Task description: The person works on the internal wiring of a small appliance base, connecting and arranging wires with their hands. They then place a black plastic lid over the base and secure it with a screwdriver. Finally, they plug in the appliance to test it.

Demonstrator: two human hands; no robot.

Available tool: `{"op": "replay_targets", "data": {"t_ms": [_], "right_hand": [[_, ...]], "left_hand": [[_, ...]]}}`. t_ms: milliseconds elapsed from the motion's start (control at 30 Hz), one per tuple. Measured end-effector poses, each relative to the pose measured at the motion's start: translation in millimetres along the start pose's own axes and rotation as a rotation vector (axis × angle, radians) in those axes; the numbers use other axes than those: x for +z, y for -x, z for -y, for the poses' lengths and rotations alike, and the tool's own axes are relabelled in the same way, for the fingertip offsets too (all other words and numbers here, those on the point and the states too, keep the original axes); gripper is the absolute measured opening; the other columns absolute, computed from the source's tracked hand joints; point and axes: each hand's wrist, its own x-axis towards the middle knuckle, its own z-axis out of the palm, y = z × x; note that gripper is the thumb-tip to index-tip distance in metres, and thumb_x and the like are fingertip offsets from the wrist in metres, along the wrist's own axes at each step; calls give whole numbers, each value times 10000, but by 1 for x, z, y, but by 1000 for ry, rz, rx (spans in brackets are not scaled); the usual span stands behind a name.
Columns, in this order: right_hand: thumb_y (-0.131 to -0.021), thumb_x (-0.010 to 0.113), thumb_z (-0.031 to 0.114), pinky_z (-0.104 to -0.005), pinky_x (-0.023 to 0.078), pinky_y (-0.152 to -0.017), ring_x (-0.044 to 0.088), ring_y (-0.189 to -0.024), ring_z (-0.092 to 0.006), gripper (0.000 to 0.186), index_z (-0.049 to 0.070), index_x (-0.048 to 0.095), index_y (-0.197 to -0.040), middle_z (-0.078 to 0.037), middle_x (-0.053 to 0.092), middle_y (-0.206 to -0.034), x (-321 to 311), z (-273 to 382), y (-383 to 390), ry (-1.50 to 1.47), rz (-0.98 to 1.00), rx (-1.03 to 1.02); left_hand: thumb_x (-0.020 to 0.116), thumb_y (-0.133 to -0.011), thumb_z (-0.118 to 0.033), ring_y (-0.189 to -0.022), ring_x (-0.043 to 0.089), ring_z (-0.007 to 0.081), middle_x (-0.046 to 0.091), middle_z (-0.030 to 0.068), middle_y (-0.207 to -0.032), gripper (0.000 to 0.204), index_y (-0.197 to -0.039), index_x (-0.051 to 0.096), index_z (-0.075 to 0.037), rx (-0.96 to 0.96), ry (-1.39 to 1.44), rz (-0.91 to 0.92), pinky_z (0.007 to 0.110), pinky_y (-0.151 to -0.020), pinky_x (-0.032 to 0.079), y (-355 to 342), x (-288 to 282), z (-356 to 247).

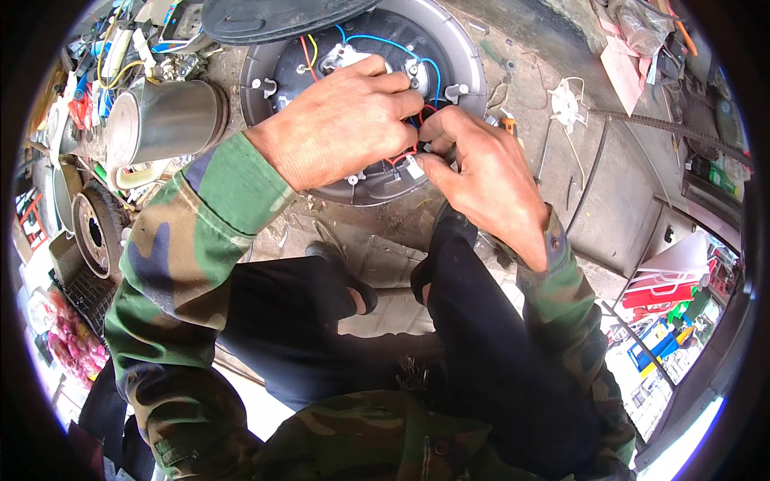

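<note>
A round grey appliance base (267,68) lies open in front of me, with blue, red and yellow wires and small white fittings inside. My left hand (353,120) is over its middle with fingers curled down among the red wires; what they grip is hidden. My right hand (473,176) is bent at the base's right side, thumb and index finger closed in beside a small white piece (415,167) and red wires; I cannot make out exactly what is between them. A dark round cover (273,18) rests at the base's far edge.
A metal pot (156,120) lies on its side among tools and parts at left, near a wheel rim (90,232). A white fitting with a cord (568,104) is at right. Red-and-white items (662,280) lie lower right. My legs and feet are below the base.
</note>
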Motion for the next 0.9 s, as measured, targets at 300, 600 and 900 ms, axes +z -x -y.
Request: {"op": "replay_targets", "data": {"t_ms": [300, 600, 900], "right_hand": [[-961, 761, 21, -288, 524, -665, 659, -729, -118, 193, 1, 689, -1138, -73, 724, -927, 10, -2, 22, -197, -219, 36], [-1052, 725, 96, -233, 465, -637, 561, -721, -44, 137, -10, 690, -1131, -13, 709, -893, 58, -30, 70, -843, -118, 601], [-1083, 692, 156, -244, 465, -607, 563, -680, -64, 194, -13, 693, -1179, -35, 721, -893, 64, -30, 58, -910, -44, 616]], "left_hand": [[739, -765, -151, -1018, 611, 257, 603, 55, -972, 125, -865, 769, -80, 45, 129, -31, 409, -942, 488, 2, 6, 12], [764, -759, -93, -985, 621, 267, 598, 54, -950, 141, -898, 761, -68, 4, 211, -43, 411, -906, 515, 4, 10, 11], [816, -748, -112, -993, 629, 277, 591, 65, -921, 128, -855, 767, -64, -27, 297, -95, 415, -894, 522, -2, 13, 14]]}}
